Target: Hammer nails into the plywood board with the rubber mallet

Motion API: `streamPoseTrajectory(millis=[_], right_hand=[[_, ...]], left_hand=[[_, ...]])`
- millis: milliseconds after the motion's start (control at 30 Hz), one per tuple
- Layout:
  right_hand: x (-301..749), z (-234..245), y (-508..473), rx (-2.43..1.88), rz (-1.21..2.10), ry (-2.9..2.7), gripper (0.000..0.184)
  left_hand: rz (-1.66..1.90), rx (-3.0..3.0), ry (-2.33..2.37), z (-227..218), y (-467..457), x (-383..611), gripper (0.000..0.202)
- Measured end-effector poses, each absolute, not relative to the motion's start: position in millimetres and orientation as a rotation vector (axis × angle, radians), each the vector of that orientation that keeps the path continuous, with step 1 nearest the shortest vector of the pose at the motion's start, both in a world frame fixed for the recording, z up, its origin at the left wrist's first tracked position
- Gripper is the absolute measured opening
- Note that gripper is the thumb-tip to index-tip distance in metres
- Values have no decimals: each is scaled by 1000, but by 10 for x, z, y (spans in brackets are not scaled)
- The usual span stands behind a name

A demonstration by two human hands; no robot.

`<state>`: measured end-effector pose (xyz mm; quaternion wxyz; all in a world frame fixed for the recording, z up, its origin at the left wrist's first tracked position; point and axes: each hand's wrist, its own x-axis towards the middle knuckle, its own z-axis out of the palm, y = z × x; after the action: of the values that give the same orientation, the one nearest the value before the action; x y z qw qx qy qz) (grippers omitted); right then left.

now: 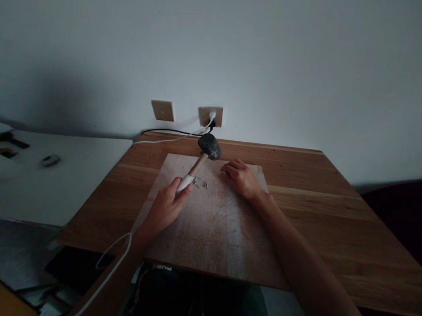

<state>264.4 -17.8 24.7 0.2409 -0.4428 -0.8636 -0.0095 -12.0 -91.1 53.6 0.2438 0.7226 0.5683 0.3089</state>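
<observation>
Mallet (201,163) with a dark, rounded head and a pale wooden handle, taped white at the grip end, angles up toward 1 o'clock over the far edge of a worn board (210,228). Its head sits clear of the wood near the 12 o'clock edge. The left hand (166,206) is wrapped closed around the taped end. That low grip seems chosen for reach and leverage, and it keeps the head raised rather than resting.

A small, shiny metal piece (201,181) lies on the board just beside the handle, at 3 o'clock from the gripping fingers; what it is cannot be made out. The right hand (241,179) lies palm down at 2 o'clock on the board, fingers loosely curled and holding nothing, apparently steadying the surface.

The board is scuffed and bleached at its centre and lies on a brown wooden table (318,206). Beyond, at 12 o'clock, a wall socket (210,116) takes a white cable (169,140). A white table (72,169) stands at 9 o'clock.
</observation>
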Motion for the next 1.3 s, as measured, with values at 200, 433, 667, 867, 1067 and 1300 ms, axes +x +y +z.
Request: streamPoseTrajectory(millis=[200, 433, 667, 867, 1067, 1300], right_hand=[[2638, 248, -177, -1203, -27, -2365, 26], [2608, 214, -179, -1191, -18, -2374, 27], [2615, 199, -192, -1249, 104, -2325, 24], [2643, 199, -174, -1285, 118, -2258, 20], [2640, 206, -175, -1329, 227, -2078, 25], [2611, 166, -148, -1393, 254, -2045, 28]], left_hand=[[859, 1976, 1532, 523, -910, -130, 30], [834, 1972, 1533, 542, -912, -124, 30], [849, 1953, 1518, 536, -911, -120, 29], [844, 1948, 1519, 514, -904, -125, 29], [832, 1944, 1522, 511, -900, -131, 29], [819, 1969, 1522, 508, -902, -125, 30]])
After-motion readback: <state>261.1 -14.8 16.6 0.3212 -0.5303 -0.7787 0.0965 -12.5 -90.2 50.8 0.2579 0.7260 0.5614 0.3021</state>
